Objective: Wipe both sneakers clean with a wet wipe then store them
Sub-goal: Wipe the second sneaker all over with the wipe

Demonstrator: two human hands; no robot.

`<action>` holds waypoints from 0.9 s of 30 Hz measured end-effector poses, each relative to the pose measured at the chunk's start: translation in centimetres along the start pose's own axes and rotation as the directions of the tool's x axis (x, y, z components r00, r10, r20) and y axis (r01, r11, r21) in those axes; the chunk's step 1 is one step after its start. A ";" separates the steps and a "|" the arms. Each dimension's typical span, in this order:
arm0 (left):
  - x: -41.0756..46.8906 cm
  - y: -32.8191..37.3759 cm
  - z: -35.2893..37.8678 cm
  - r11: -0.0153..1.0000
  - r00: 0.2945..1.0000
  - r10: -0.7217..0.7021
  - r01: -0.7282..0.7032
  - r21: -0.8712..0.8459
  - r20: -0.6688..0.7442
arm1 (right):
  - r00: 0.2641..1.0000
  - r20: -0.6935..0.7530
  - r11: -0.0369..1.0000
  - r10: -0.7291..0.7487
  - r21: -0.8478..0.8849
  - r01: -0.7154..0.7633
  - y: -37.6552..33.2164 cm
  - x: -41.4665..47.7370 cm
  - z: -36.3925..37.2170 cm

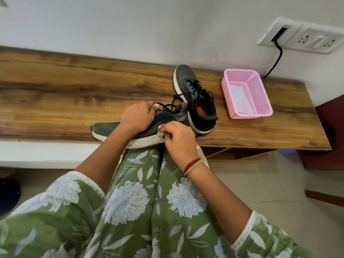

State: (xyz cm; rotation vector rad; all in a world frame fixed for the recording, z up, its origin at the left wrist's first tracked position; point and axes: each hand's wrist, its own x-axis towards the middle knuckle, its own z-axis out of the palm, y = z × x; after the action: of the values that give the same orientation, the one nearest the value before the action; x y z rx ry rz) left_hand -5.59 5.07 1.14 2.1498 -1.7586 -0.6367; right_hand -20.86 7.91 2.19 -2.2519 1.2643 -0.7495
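One long wooden bench carries two dark sneakers: the near sneaker lies sideways under both hands at the front edge, and the far sneaker stands just beyond the right hand, toe towards the wall. One pink basket sits beyond and to the right of that hand. The left hand curls over the near sneaker's upper, gripping it, while the right hand pinches one small white wipe against its side by the sole.
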 end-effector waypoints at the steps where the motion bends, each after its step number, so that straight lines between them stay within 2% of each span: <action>1: 0.0 -0.1 0.0 1.000 1.000 0.002 -0.002 -0.008 0.008 | 0.997 -0.016 0.987 0.074 0.146 -0.071 -0.1 -0.2 -0.4; 2: 0.1 -0.3 0.0 1.000 1.000 0.007 -0.006 -0.010 0.015 | 0.971 -0.066 0.924 0.231 0.328 -0.198 0.2 -0.1 -1.2; 3: 0.1 -0.4 0.0 1.000 1.000 0.010 -0.010 -0.011 0.018 | 0.898 -0.119 0.795 0.425 0.523 -0.307 0.8 0.1 -2.0; 4: 0.2 -0.5 0.1 1.000 1.000 0.014 -0.014 -0.011 0.020 | 0.794 -0.173 0.664 0.583 0.664 -0.344 1.7 0.4 -2.8; 5: 0.2 -0.5 0.0 1.000 1.000 0.018 -0.018 -0.010 0.019 | 0.720 -0.222 0.619 0.658 0.704 -0.348 2.7 0.5 -3.3; 6: 0.3 -0.5 0.0 1.000 1.000 0.020 -0.019 -0.010 0.022 | 0.707 -0.256 0.654 0.659 0.660 -0.370 3.4 0.6 -3.5; 9: 0.5 -0.5 0.1 0.999 0.999 0.028 -0.028 -0.020 0.038 | 0.839 -0.165 0.809 0.519 0.411 -0.420 3.9 0.3 -2.6; 13: 0.5 -0.7 0.0 0.999 0.998 0.036 -0.034 -0.031 0.049 | 0.929 -0.131 0.935 0.345 0.133 -0.328 3.2 0.1 -1.1; 15: 0.6 -0.6 -0.1 0.999 0.998 0.035 -0.034 -0.032 0.052 | 0.937 -0.151 0.949 0.316 0.055 -0.311 3.1 0.0 -0.8; 18: 0.7 -0.5 -0.2 0.999 0.997 0.029 -0.026 -0.040 0.066 | 0.878 -0.198 0.900 0.435 0.112 -0.421 3.4 0.1 -1.1; 20: 0.9 -0.6 -0.2 0.999 0.996 0.021 -0.017 -0.045 0.082 | 0.872 -0.184 0.892 0.453 0.101 -0.442 3.1 0.1 -1.1; 21: 1.0 -0.6 -0.3 0.999 0.996 0.016 -0.012 -0.045 0.092 | 0.899 -0.160 0.913 0.407 0.064 -0.402 2.6 -0.2 -0.8; 23: 1.2 -0.7 -0.3 0.999 0.994 0.006 -0.001 -0.048 0.111 | 0.974 -0.067 0.976 0.214 -0.024 -0.216 1.4 -1.2 -0.1; 25: 1.3 -0.7 -0.3 0.999 0.993 0.005 0.001 -0.052 0.121 | 0.998 0.001 0.991 0.060 -0.117 -0.060 1.5 -1.7 -0.1; 26: 1.3 -0.6 -0.3 0.999 0.992 0.006 0.000 -0.051 0.124 | 0.996 -0.011 0.988 0.088 -0.125 -0.089 2.4 -1.5 -0.4; 27: 1.3 -0.6 -0.2 0.999 0.992 0.008 -0.002 -0.050 0.126 | 0.983 -0.058 0.980 0.175 -0.086 -0.179 3.1 -0.9 -0.7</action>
State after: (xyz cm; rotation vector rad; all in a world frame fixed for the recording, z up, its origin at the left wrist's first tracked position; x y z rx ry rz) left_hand -4.79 3.89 0.88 2.1129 -1.7905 -0.8230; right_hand -23.65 7.16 0.60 -2.1665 1.5284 -0.6984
